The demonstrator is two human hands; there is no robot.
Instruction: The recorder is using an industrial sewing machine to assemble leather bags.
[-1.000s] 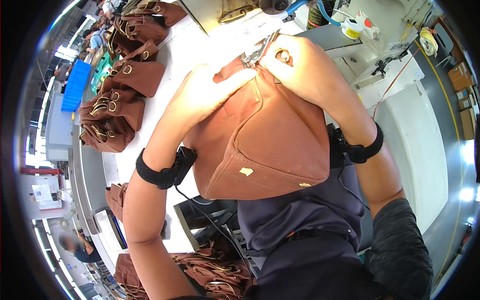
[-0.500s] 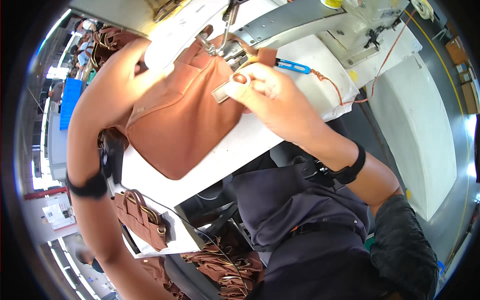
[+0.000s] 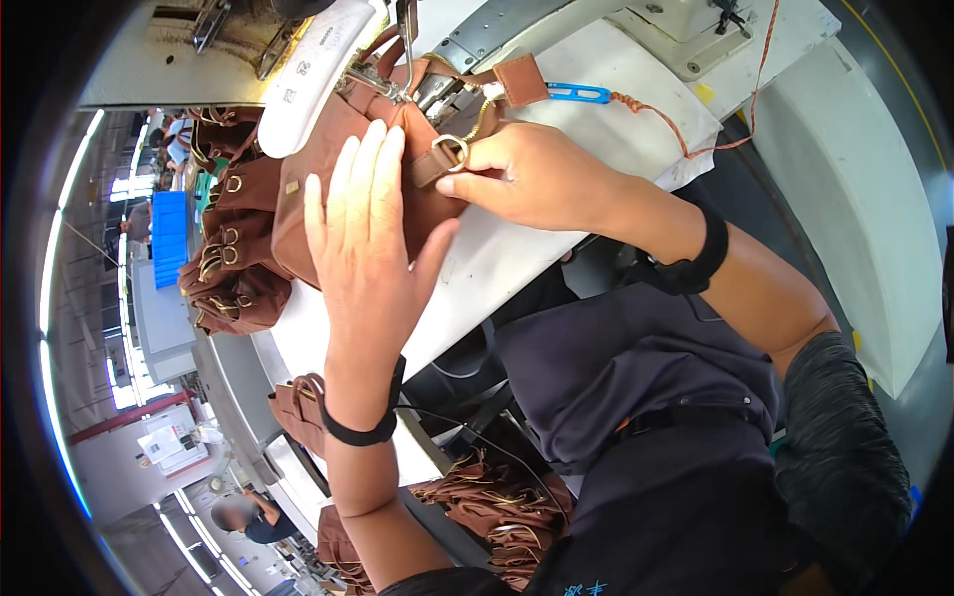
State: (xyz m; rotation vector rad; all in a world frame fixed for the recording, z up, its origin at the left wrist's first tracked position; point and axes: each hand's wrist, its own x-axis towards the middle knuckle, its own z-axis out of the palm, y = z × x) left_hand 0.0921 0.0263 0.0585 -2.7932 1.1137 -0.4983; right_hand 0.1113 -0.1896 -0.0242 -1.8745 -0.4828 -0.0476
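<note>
A brown leather bag piece [image 3: 298, 230] lies on the white worktop under the presser foot of a sewing machine [image 3: 396, 91]. My left hand [image 3: 366, 233] rests flat on the leather, fingers stretched out and slightly spread, the thumb apart. My right hand [image 3: 532, 174] pinches a leather tab [image 3: 431, 167] with a gold-coloured D-ring [image 3: 455, 149], held against the bag close to the presser foot. A brass zipper [image 3: 481, 121] runs beside my right fingers and ends at a small brown leather patch [image 3: 520, 79].
A blue-handled tool [image 3: 578, 92] on an orange cord [image 3: 676, 139] lies right of the bag. The machine's white arm cover [image 3: 316, 77] overhangs the left. Brown bags [image 3: 234, 253] are heaped left, with more below the worktop [image 3: 497, 512]. Another person [image 3: 260, 517] is far off, lower left.
My left hand has come from beside the machine's white cover down flat onto the leather. My right hand has brought the ringed tab against the bag, near the presser foot.
</note>
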